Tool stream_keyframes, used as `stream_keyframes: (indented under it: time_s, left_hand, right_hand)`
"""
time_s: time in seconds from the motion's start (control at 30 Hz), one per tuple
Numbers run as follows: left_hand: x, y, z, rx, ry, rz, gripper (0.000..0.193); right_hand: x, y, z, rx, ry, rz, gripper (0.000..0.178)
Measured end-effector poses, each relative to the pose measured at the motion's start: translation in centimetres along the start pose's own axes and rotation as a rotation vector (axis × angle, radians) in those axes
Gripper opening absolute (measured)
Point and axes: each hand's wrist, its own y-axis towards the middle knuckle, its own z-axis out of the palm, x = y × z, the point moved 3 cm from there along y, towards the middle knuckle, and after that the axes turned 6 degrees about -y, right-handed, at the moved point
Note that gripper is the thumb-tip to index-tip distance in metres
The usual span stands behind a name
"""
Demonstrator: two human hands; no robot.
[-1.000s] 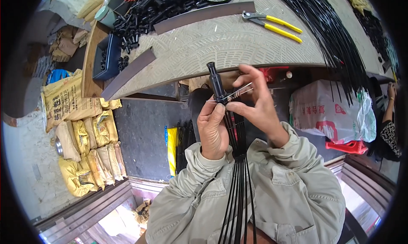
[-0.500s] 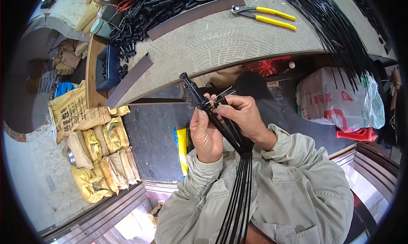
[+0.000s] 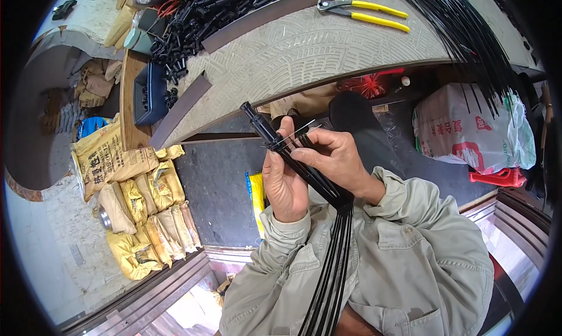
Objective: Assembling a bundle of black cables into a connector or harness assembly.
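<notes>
My left hand (image 3: 285,187) is closed around the lower end of a black plastic umbrella runner (image 3: 256,122), its index finger raised behind the collar. The runner's tube points up and left, past the table edge. From the collar a bundle of thin black umbrella ribs (image 3: 336,254) runs down across my lap, bending at a joint below my hands. My right hand (image 3: 336,157) pinches rib ends close to the collar between thumb and fingers. A thin shiny wire (image 3: 304,127) passes by the collar and sticks out to the upper right. The fingers hide the exact contact.
On the table (image 3: 281,61) lie yellow-handled pincers (image 3: 374,24), a heap of black runners (image 3: 199,28), two dark flat strips and many loose ribs (image 3: 462,37). A dark blue bin (image 3: 151,96) stands at the left corner. Yellow packages (image 3: 140,201) lie left; a white sack (image 3: 451,128) sits right.
The view has shifted slightly. The runner's tip sits a little further left, and the joint in the ribs has moved slightly right. Both hands keep their hold.
</notes>
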Motion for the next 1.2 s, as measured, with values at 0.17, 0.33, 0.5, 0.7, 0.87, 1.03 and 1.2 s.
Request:
stream_keyframes:
  time_s: [0.17,0.33,0.5,0.7,0.87,1.03,1.2]
  left_hand:
    - [-0.3,-0.5,0.3,0.028,0.023,0.054,0.039]
    - [-0.2,-0.6,0.7,0.062,0.069,0.094,0.042]
    - [-1.8,-0.6,1.1,0.195,0.29,-0.065,0.049]
    - [-1.3,-1.1,1.5,0.328,0.234,0.075,0.103]
    - [-2.4,-1.1,6.0,0.242,0.7,0.437,0.066]
    - [-3.5,0.2,4.8,-0.021,0.466,0.501,0.024]
    - [-4.3,0.3,1.9,-0.102,0.375,0.53,0.023]
  right_hand:
    - [-0.8,0.1,0.0,0.045,0.028,0.02,0.015]
    - [-0.7,0.3,0.0,0.226,0.227,0.126,0.018]
    - [-0.3,-0.1,0.4,0.306,0.457,0.212,0.023]
    - [2.1,0.7,-0.7,0.027,0.399,-0.161,0.009]
    - [3.7,1.4,0.6,-0.091,0.021,-0.598,0.012]
    - [2.1,1.4,1.9,-0.051,-0.155,-0.666,0.013]
    - [0.5,1.9,3.2,-0.014,0.031,-0.346,0.019]
